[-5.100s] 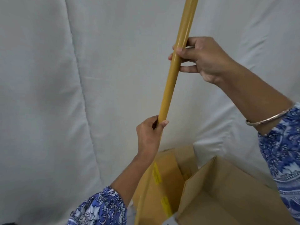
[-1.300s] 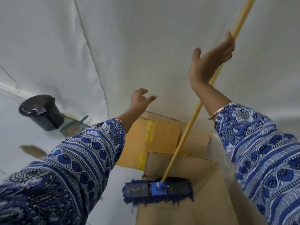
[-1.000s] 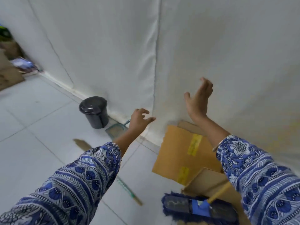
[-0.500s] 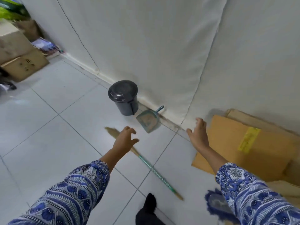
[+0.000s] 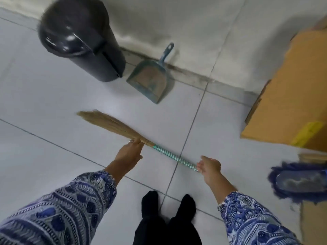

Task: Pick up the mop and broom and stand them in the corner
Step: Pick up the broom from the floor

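The broom [image 5: 113, 125] lies flat on the white tiled floor, straw bristles to the left, teal-wrapped handle [image 5: 174, 157] running down to the right. My left hand [image 5: 130, 153] reaches down to where the bristles meet the handle; its fingertips touch the broom and the thumb stays apart. Fingers spread, my right hand [image 5: 209, 167] hovers just at the handle's end and holds nothing. The blue fringed mop head [image 5: 300, 183] shows at the right edge, its pole out of view.
A black lidded bin [image 5: 79, 38] and a teal dustpan [image 5: 150, 80] stand against the white cloth-covered wall beyond the broom. Flattened cardboard [image 5: 292, 96] leans at the right. My feet in black socks [image 5: 168, 202] stand just behind the broom.
Both hands let go of the mop, which stays at the right. I turned left and bent down; both hands dropped to the broom, the left one now touching it.
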`<state>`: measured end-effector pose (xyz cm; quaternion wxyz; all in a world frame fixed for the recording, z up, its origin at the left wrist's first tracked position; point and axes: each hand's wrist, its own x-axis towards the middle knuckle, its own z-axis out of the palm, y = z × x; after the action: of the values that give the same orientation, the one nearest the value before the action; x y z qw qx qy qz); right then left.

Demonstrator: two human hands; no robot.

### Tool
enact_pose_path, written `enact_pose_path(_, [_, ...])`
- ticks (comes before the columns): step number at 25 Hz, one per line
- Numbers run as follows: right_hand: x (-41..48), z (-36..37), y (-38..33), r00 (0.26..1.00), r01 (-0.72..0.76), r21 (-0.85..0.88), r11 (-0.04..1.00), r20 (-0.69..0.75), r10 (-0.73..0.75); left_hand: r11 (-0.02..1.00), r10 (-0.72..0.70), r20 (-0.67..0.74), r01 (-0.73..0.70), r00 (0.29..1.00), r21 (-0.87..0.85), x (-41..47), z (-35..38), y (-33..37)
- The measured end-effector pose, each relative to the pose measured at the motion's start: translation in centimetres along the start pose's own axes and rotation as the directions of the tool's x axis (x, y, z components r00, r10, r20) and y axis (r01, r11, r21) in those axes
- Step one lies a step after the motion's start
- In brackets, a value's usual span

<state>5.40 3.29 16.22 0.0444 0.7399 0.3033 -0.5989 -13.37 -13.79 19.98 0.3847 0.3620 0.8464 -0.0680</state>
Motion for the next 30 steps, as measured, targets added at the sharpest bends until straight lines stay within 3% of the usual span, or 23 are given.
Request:
enact_pose_path(3, [7.5,3.9,4.6,0.987,-0.162,0.024,0.987,0.026,0.161,0.979,0.126,0.055,-0.133,0.991,0.152,6.9,6.4,-1.0])
enact_pose_path(5, [13.0,6.4,8.5,0.993,-0.112,-0.004,0.994,-0.034,0.112,0.946,0.217,0.043,-0.221,0.975,0.239,11.2,11.0,-1.7])
enact_pose_path(9, [19.7,9.5,12.9,0.970,-0.243,0.198,0.950,0.050,0.238,0.867,0.352,-0.021,-0.318,0.936,0.384,16.8,16.9,-2.6])
enact_pose_path(10, [20.7,9.7,13.1,0.958,-0.263,0.249,0.932,-0.043,0.282,0.846,0.375,-0.041,-0.324,0.926,0.423,17.5,17.6,-2.8])
enact_pose_path(11, [20.3,9.4,13.0,0.958,-0.194,0.216,0.957,-0.170,0.233,0.838,0.388,-0.056,-0.327,0.920,0.438,17.7,17.7,-2.8])
enact_pose_path(12, [19.5,9.2,12.4,0.960,-0.127,0.073,0.989,-0.242,0.141,0.837,0.399,-0.053,-0.339,0.915,0.430,17.7,17.6,-2.6])
enact_pose_path(13, [17.6,8.6,11.1,0.949,-0.114,0.077,0.991,-0.286,0.131,0.844,0.408,-0.055,-0.353,0.911,0.402,17.5,17.3,-2.3])
enact_pose_path(15, [15.3,7.2,8.6,0.913,-0.156,0.508,0.847,-0.253,0.320,0.866,0.409,-0.074,-0.361,0.909,0.346,16.4,16.1,-1.5])
enact_pose_path(16, [13.6,6.3,7.4,0.911,-0.179,0.595,0.784,-0.201,0.361,0.878,0.399,-0.083,-0.354,0.913,0.321,15.6,15.3,-1.0])
enact_pose_path(18, [11.0,3.9,5.0,0.921,-0.109,0.619,0.778,-0.231,0.313,0.903,0.380,-0.093,-0.347,0.920,0.253,13.7,12.9,0.8])
enact_pose_path(24, [-2.9,-4.0,-6.4,0.953,0.182,0.524,0.832,-0.303,-0.018,0.955,0.289,-0.180,-0.295,0.940,-0.008,4.9,0.3,8.9])
enact_pose_path(27, [-11.9,-8.1,-12.1,0.910,0.386,0.466,0.796,-0.331,-0.248,0.946,0.295,-0.213,-0.316,0.931,-0.073,0.1,-6.7,12.6])
enact_pose_path(30, [-22.0,-12.3,-16.9,0.818,0.565,0.373,0.736,-0.369,-0.441,0.909,0.350,-0.216,-0.386,0.912,-0.156,-5.1,-14.0,16.5])
